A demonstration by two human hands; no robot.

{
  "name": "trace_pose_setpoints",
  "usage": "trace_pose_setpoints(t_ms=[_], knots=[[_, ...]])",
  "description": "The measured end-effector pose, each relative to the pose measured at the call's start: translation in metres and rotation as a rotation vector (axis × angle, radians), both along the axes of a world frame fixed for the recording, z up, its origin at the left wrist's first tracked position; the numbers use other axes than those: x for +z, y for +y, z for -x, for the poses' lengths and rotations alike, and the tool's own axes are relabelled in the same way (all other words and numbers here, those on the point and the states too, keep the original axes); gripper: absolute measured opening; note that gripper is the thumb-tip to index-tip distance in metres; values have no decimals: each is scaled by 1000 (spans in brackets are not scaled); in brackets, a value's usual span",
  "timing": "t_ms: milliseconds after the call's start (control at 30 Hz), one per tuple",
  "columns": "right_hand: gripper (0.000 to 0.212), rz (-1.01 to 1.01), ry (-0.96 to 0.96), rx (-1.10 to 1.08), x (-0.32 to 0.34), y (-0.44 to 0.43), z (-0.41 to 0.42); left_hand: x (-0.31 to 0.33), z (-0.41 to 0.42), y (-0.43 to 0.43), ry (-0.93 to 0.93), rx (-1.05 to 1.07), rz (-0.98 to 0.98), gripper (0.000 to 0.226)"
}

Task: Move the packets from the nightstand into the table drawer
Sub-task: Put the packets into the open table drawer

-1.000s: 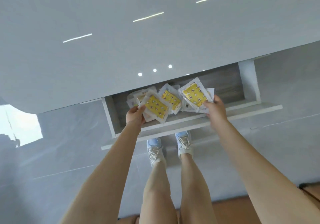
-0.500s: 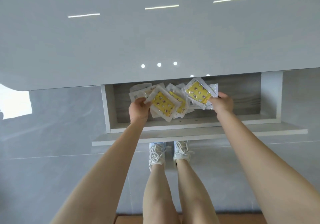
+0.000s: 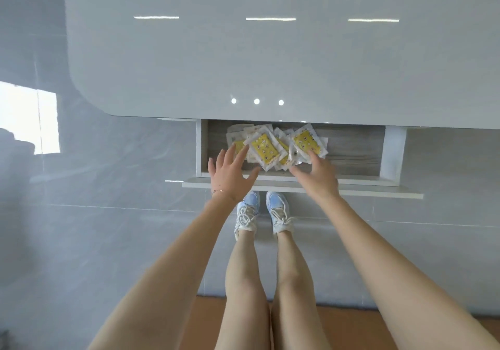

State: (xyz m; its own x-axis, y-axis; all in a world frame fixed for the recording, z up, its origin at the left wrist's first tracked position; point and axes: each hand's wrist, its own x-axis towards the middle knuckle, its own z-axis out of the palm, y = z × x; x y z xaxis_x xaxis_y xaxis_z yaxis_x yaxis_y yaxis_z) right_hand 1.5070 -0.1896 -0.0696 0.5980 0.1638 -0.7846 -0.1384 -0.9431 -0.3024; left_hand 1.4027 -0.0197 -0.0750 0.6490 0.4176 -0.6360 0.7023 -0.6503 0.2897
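We are spreading our left hand (image 3: 231, 178) and right hand (image 3: 320, 178) wide, gripping nothing, so the packets (image 3: 263, 148) are lying loose in the drawer (image 3: 354, 150), heaped just beyond our fingertips.

the packets (image 3: 263, 148) are white to clear at the edges, each with a bright yellow panel printed with small dark-and-white figures. the drawer (image 3: 351, 155) has a grey wood-grain bottom, with white walls and a white front. the surface (image 3: 270, 65) above it is glossy pale grey-white, marked by three thin white light streaks and three white dots of reflection. the floor (image 3: 94, 228) is grey tile with faint cloudy veining and pale joint lines; a strip (image 3: 209, 314) of orange-brown shows at its near edge. the shoes (image 3: 247, 214) are white with light blue toes and white laces. a thin gold-toned bracelet (image 3: 217, 191) crosses the left wrist.
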Motion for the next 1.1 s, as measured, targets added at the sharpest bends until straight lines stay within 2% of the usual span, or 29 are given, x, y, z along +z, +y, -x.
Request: trace_pose_setpoints(t_ms=[133,367,733,933,1100], knots=[[71,89,-150,367,63,11,22,55,18,-5,83,-64,-34,65],[74,140,-212,657,155,26,36,138,56,-6,148,-19,-87,70],[76,103,-253,947,229,104,105,209,152,29,84,330,-154,74],[76,46,-293,1168,250,187,175,227,244,73,90,573,-172,76],[77,-15,-344,1332,267,273,265,244,341,122,81,763,-191,76]])
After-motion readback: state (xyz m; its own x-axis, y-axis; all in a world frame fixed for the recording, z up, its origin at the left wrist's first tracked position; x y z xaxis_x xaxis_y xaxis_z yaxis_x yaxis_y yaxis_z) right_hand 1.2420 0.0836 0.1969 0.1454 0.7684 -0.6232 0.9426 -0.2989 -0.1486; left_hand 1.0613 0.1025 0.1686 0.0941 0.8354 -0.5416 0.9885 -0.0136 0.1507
